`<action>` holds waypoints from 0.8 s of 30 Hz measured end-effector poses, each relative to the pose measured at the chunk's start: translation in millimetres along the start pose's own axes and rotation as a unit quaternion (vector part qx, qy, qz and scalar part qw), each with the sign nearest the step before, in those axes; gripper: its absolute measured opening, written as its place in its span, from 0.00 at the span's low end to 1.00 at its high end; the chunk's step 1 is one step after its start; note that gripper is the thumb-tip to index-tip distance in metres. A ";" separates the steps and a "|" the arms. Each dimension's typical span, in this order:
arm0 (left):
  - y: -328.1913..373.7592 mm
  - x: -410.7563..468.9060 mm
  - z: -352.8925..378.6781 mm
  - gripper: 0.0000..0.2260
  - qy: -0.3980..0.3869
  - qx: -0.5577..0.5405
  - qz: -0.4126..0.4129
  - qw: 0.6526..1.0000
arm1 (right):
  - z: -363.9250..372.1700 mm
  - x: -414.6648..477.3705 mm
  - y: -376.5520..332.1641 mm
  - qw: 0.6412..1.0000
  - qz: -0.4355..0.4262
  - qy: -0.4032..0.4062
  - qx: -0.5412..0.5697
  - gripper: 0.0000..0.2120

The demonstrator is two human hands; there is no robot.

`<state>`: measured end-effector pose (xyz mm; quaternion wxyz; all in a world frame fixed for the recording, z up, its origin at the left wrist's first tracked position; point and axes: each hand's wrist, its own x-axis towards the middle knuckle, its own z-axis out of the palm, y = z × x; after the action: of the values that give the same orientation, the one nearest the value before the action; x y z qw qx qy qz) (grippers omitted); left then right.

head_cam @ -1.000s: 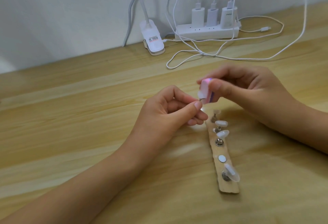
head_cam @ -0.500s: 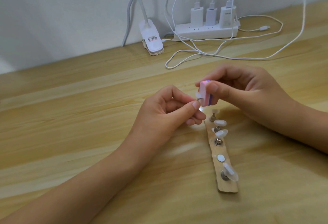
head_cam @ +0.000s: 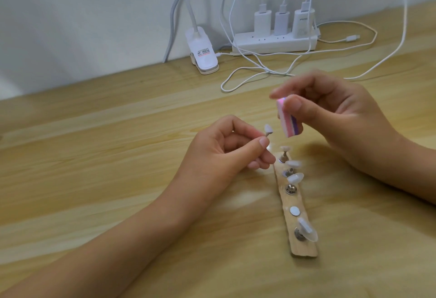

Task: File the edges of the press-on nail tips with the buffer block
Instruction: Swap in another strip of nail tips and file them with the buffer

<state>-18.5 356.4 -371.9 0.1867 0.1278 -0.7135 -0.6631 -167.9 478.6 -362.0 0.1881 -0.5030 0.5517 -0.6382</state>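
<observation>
So the left hand is closed in a pinch, and a single nail tip on its little metal stand is gripped between thumb and forefinger, with the tip pointed up. The other fingers are curled in under it. The right hand is closed too, and the buffer block is clamped between its thumb and fingers, tilted, with pink, white and purple stripes shown on the side. The block is held up and to the right of the nail tip, near it but clearly apart, so nothing is being touched by it here.

Just below both hands a wooden strip is laid flat on the table, running away from the camera. Four more tips are seen mounted along it: three bunched at the far end and one near the close end. A bare round silver disc sits between those groups, and a metal stud is seen just past it.

Further back, against the wall, a white power strip is parked with three chargers plugged in, and white cables are looped over the table in front of it. A white clip-on lamp base is clamped to the left of that.
</observation>
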 end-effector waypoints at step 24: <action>-0.4 0.7 -1.1 0.06 -0.040 0.002 0.009 0.999 | -3.7 8.8 2.7 0.983 0.129 0.031 0.125 0.10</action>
<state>-18.7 355.2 -372.1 0.1639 0.0953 -0.7228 -0.6645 -175.6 472.7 -360.1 0.3131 -0.3806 0.5330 -0.6877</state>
